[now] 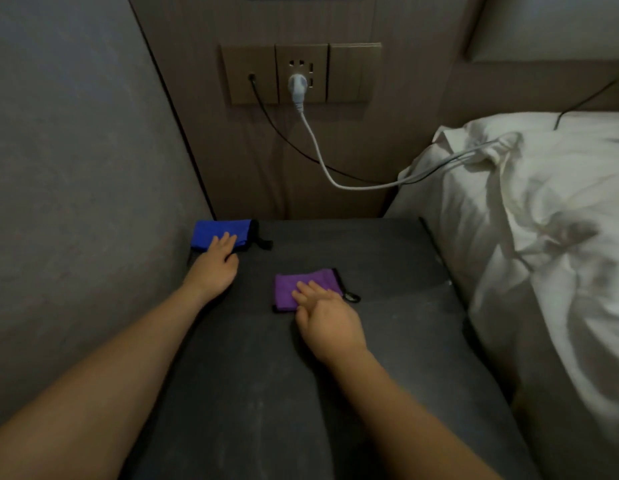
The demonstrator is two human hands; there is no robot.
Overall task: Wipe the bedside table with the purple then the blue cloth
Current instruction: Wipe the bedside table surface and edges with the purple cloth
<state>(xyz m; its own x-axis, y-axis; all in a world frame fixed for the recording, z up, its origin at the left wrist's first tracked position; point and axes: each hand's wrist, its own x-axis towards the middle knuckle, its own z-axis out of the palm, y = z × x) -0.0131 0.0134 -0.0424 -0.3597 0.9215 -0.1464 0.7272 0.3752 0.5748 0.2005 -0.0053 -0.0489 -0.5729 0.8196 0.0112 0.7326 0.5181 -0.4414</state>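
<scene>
My right hand (327, 323) lies flat on the purple cloth (303, 289), fingers straight and pressed down on its near right part, nothing curled round it. The cloth is folded into a small rectangle under my fingertips and spreads away from them to the left and forward; its dark edging and a small black loop (351, 296) stick out just to the right of my fingers. Beneath both is the dark grey top of the bedside table (387, 258), which runs on past my hand toward the wall and back under my forearm.

My left hand (216, 263) is further forward and off to the left of the right one, well apart from it. Its fingers are also straight, resting on the near edge of the blue cloth (219, 232), while the heel of the hand sits on the table top. The blue cloth lies folded in the far left corner of the table, against the grey side wall (76, 168), with a black tab (264, 242) poking out on its right, just beyond my fingers.

Past the blue cloth, up the wood-look panel, there is a socket plate (301, 74) with a white plug (297, 86) in it. Its white cable (322, 161) and a thin black cable (273, 126) sag down and cross to the right, onto the rumpled white bedding (543, 209) that sits beside the table, well to the right of my right hand.
</scene>
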